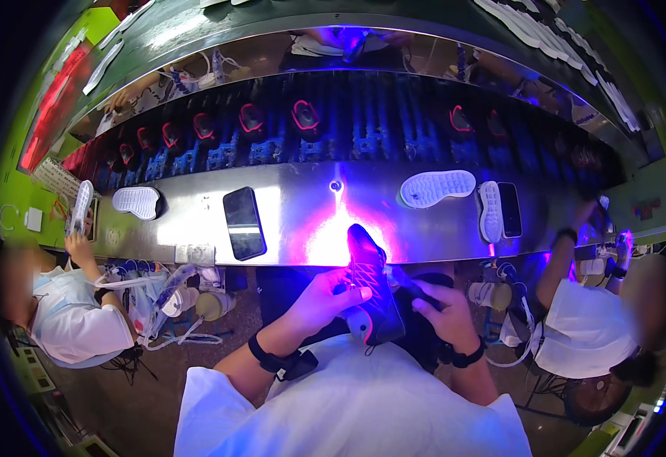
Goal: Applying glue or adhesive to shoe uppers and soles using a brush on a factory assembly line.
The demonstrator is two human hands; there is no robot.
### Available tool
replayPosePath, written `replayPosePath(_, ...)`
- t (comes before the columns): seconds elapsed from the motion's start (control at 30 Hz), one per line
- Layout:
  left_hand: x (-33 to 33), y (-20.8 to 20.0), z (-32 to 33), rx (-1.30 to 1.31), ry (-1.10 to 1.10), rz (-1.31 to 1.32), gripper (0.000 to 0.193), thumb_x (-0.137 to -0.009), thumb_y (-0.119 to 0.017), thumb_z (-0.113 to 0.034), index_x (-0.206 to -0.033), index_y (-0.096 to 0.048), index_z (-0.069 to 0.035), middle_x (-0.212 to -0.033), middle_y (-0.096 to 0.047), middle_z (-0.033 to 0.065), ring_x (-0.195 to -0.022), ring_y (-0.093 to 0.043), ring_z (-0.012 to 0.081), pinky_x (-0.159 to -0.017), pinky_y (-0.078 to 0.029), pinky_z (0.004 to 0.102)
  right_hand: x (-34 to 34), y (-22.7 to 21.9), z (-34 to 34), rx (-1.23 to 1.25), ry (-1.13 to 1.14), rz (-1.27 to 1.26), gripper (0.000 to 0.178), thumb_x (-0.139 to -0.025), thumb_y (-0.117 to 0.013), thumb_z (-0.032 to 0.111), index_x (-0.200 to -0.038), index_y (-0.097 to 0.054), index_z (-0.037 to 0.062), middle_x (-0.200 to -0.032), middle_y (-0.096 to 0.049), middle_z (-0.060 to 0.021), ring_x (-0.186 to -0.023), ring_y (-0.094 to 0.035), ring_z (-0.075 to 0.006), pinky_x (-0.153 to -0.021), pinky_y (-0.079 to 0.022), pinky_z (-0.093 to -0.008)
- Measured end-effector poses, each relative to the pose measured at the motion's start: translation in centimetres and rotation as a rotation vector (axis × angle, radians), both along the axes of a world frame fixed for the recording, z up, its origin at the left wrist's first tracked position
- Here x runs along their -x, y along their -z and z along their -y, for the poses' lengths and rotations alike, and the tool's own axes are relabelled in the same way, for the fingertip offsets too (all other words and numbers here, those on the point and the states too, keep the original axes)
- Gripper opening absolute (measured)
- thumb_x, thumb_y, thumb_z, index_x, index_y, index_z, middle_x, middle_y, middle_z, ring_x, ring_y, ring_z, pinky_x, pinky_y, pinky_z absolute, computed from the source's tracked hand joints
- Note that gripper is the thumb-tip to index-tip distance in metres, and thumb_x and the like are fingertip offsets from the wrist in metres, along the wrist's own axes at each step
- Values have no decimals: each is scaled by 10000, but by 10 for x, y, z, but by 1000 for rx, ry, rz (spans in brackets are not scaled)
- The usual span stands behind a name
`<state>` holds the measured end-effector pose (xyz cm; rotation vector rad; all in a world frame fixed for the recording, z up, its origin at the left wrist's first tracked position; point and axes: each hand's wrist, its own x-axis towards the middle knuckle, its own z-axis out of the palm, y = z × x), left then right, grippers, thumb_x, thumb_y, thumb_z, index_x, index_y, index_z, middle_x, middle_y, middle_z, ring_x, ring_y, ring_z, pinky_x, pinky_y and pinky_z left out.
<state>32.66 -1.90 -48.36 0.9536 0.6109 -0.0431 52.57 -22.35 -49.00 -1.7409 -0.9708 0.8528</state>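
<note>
Metal bench (291, 202) | left hand (327, 298) grasps dark shoe (381, 306) from left | right hand (450, 314) grips tool (415, 284)

Black phone (244, 223) on metal table (291, 198); co-workers (81, 320) — one left, one right

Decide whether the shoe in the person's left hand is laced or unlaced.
Laced: on the dark shoe, gripped by the left hand, laces criss-cross up the front. Whether they are tied, I cannot tell.

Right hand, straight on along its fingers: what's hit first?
Likely the dark shoe in the left hand. The slim tool in the right hand leads; whether it already touches the shoe's side, this view can't settle.
</note>
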Motion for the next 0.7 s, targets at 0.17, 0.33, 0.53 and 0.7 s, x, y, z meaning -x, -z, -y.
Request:
replayPosePath(0.17, -7, 3, 1, -82, -101, 73, 476, -934, -791, -213, -1308, -614, 23, -1164, -715, 60, -1046, -685, 132, -945, -546, 298, -16, -29, 33, 160, -134, -265, 405, -927, -745, 113, -1317, -686, 23, -864, -722, -16, -791, -630, -96, -740, -506, -281)
replayPosePath(0.33, -23, -3, 9, -93, -104, 111, 500, -918, -807, -190, -1315, -597, 31, -1156, -712, 68, -1044, -684, 135, -951, -545, 303, -29, -34, 16, 209, -47, -190, 364, -930, -740, 99, -1281, -696, 14, -966, -740, -50, -898, -641, -118, -851, -519, -290)
replayPosePath(0.53, -37, -14, 12, -334, -153, 30, 497, -919, -808, -265, -1271, -610, 24, -1138, -715, 80, -1034, -687, 139, -912, -552, 313, -48, -40, 37, 129, -129, -98, 350, -893, -775, 117, -1225, -730, 18, -1020, -774, -115, -911, -691, -150, -854, -534, -307)
replayPosePath(0.7, -38, 16, 14, -319, -203, -68, 656, -911, -810, -320, -1366, -545, 72, -1149, -711, 100, -1053, -683, 162, -925, -546, 318, -46, -37, 48, 56, -92, 162, 365, -827, -794, 84, -1189, -753, 73, -720, -583, -114, -640, -538, -204, -620, -426, -333)
